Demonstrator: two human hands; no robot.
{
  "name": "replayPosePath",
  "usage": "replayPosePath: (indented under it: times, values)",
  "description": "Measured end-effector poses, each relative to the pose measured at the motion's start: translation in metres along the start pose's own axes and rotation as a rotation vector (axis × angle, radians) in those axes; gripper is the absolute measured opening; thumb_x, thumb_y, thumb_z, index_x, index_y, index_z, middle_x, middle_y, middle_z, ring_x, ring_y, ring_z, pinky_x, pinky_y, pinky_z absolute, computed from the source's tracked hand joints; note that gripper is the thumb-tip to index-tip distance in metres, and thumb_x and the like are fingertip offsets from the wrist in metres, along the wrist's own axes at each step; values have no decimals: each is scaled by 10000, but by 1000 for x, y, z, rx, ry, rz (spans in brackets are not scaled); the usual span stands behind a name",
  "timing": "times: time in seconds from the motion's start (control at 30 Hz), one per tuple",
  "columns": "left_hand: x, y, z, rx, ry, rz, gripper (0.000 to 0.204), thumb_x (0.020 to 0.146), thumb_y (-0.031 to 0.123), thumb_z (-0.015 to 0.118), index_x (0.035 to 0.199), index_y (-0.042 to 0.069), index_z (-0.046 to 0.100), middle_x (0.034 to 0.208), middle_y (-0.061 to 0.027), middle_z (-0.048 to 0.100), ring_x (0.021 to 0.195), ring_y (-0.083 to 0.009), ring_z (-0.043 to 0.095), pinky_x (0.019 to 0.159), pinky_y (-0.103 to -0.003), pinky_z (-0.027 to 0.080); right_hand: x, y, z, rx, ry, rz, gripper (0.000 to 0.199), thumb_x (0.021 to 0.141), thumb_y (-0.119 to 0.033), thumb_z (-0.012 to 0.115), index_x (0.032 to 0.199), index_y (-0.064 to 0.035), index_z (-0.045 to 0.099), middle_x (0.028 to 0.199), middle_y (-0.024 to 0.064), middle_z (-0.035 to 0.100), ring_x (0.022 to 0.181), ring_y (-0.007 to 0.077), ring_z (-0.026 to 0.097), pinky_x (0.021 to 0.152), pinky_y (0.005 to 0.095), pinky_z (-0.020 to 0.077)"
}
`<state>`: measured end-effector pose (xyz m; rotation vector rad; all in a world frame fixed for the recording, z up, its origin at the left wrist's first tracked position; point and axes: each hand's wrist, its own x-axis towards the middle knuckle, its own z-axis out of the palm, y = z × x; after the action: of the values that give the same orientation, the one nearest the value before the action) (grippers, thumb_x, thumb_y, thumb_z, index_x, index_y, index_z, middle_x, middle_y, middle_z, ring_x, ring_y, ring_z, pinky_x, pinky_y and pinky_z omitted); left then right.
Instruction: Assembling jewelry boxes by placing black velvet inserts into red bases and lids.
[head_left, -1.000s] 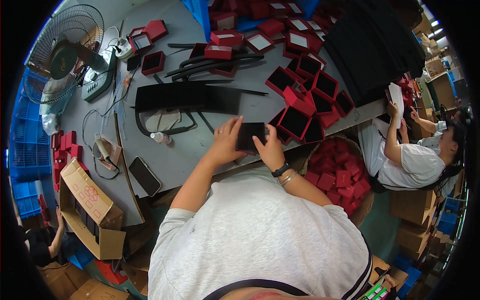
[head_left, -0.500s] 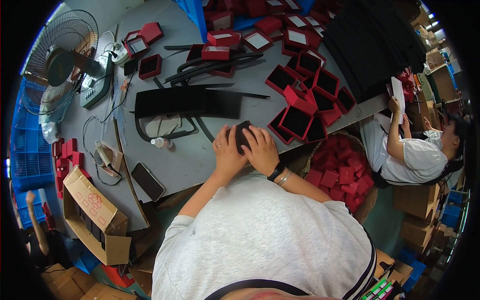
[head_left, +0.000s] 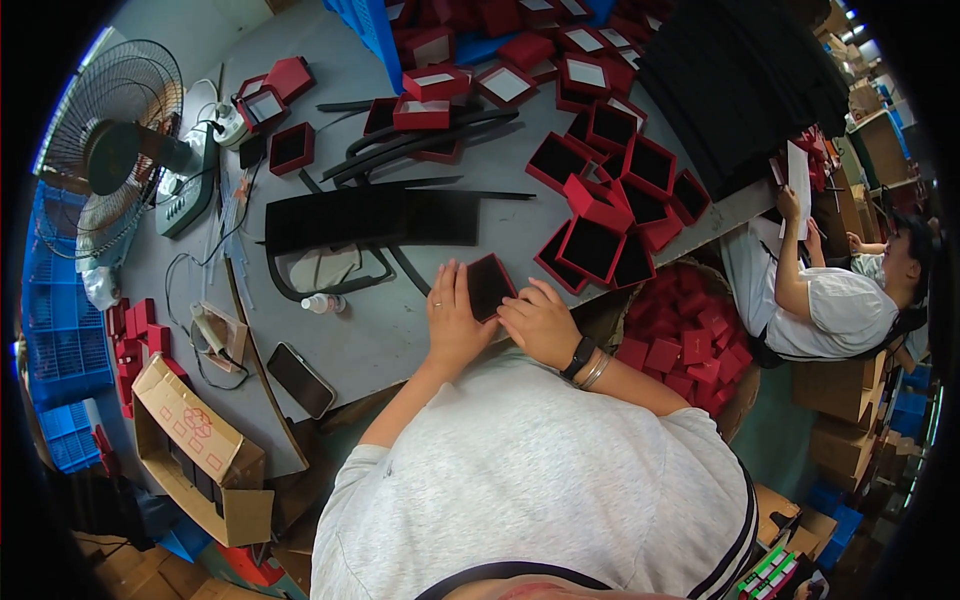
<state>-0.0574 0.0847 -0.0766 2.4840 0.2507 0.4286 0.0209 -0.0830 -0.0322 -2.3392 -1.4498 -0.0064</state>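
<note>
A small red box half (head_left: 490,287) with a dark lining facing up is between my hands at the table's near edge. My left hand (head_left: 457,318) grips its left side, fingers along the edge. With fingers bent together, my right hand (head_left: 541,325) holds the lower right edge. Just beyond lie flat black sheets (head_left: 370,216) and bent black foam strips (head_left: 420,145). Red box halves with black linings (head_left: 592,246) are heaped to the right of my hands. A small white bottle (head_left: 322,304) stands to the left.
A fan (head_left: 120,150), a power strip (head_left: 190,185) and a phone (head_left: 301,380) are on the left. An open carton (head_left: 200,430) sits near left. A bin of red boxes (head_left: 690,340) stands right, below the table. A person (head_left: 840,300) holding paper sits at far right.
My fingers have come off the box half's top, so its dark lining shows. The right hand has slid down to its near right edge. The view has shifted slightly.
</note>
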Motion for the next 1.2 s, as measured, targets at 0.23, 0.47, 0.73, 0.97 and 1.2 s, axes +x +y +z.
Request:
replayPosePath:
  times: [0.23, 0.47, 0.73, 0.97, 1.2]
  values:
    - [6, -10, 1, -44, -32, 51, 950, 700, 293, 805, 1450, -39, 326, 1496, -260, 322, 1396, -442, 312, 1120, -525, 292, 11, 15, 5, 169, -102, 0, 167, 827, -115, 607, 973, -157, 677, 913, 23, 578, 929, 227, 584, 904, 396, 443]
    - [3, -19, -14, -183, -10, 194, 640, 755, 229, 783, 1330, 67, 552, 1502, -197, 372, 1392, -410, 343, 1106, -504, 325, 23, 23, -16, 4, -276, -88, 227, 826, -90, 563, 1021, -149, 662, 924, 41, 575, 918, 238, 589, 845, 372, 472]
    - [-5, -19, -12, -2, -8, 424, 210, 802, 138, 728, 1009, 111, 703, 1152, -46, 642, 1247, -265, 518, 1057, -473, 374, 10, 35, -12, 48, -231, -54, 220, 822, -82, 564, 1013, -142, 658, 909, 48, 564, 917, 241, 588, 814, 372, 483]
    - [-11, -27, -9, -5, 45, 479, 247, 779, 130, 733, 1012, 85, 665, 1112, -69, 596, 1209, -296, 500, 1076, -486, 342, 12, 23, -14, 36, -129, -71, 168, 819, -97, 574, 965, -143, 644, 888, 35, 553, 869, 224, 591, 782, 355, 485]
    - [-8, -31, -3, -75, 273, 112, 598, 806, 149, 737, 1325, 18, 472, 1460, -208, 315, 1323, -408, 320, 1085, -497, 307, 49, 46, -96, 100, 333, 152, 227, 820, -44, 592, 1038, -65, 651, 951, 98, 608, 891, 307, 619, 777, 405, 520]
